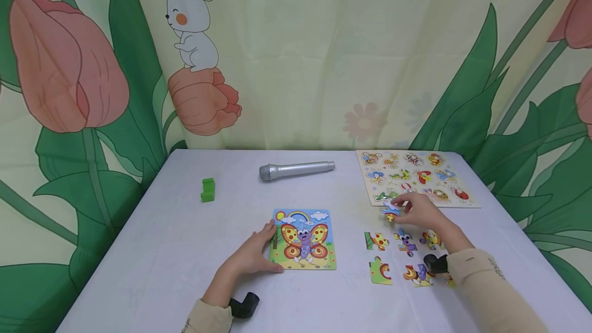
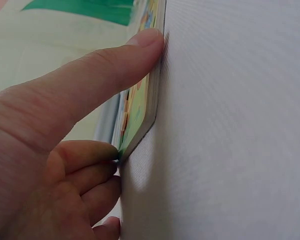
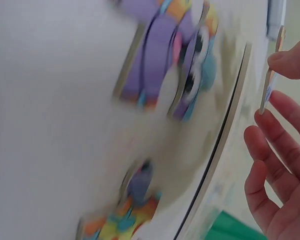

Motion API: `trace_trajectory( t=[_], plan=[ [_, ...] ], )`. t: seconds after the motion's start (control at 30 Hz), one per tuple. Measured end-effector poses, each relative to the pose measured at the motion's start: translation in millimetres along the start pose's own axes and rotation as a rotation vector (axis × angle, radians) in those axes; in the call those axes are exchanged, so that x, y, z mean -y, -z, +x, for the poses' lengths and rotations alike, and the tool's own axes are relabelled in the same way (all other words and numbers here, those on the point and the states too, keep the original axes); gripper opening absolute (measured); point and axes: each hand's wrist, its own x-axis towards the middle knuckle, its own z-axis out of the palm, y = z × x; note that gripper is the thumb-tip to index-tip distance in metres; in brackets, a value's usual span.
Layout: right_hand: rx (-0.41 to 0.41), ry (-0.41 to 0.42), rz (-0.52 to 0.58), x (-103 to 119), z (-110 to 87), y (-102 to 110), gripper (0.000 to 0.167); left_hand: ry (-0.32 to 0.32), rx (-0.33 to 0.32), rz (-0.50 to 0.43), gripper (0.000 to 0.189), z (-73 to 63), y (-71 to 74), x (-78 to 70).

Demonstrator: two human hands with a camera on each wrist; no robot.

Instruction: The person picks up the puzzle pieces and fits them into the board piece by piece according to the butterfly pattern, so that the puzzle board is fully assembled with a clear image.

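Observation:
My left hand (image 1: 252,253) lies at the left side of a butterfly picture puzzle board (image 1: 326,251), which is flat on the table. In the left wrist view the thumb (image 2: 125,57) presses on the board's edge, and the other fingers touch near its corner. My right hand (image 1: 418,212) pinches a small blue-and-yellow puzzle piece (image 1: 390,211) between thumb and fingers, raised above the table; the right wrist view shows this piece (image 3: 268,82) edge-on. Below that hand are several loose puzzle pieces, among them a purple one (image 1: 406,243) and a green one (image 1: 380,271). Some are partly hidden by the right wrist.
A pegboard of insect pictures (image 1: 376,189) lies at the back right, just behind my right hand. At the back middle rests a silver toy microphone (image 1: 300,169). A green block (image 1: 208,190) stands to the left. A printed curtain (image 1: 296,66) hangs behind the table.

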Motion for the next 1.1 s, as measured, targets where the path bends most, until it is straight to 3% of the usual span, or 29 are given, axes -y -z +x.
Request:
trace_trajectory(
  t=[0.37,0.53,0.87,1.1],
  plan=[
    [0.088,0.163,0.039,47,15.0,-22,0.039,0.002,0.003,0.004,0.100,0.8,-0.7,-0.2],
    [0.123,0.199,0.031,67,20.6,-32,0.037,0.004,0.005,0.009,0.100,0.6,-0.6,-0.3],
    [0.192,0.203,0.014,107,32.2,-51,0.036,-0.007,0.009,0.005,0.100,-0.7,1.6,-0.7],
    [0.219,0.185,-0.028,122,43.4,-64,0.035,0.000,0.009,0.006,0.100,-0.5,1.0,-0.6]
  ],
)
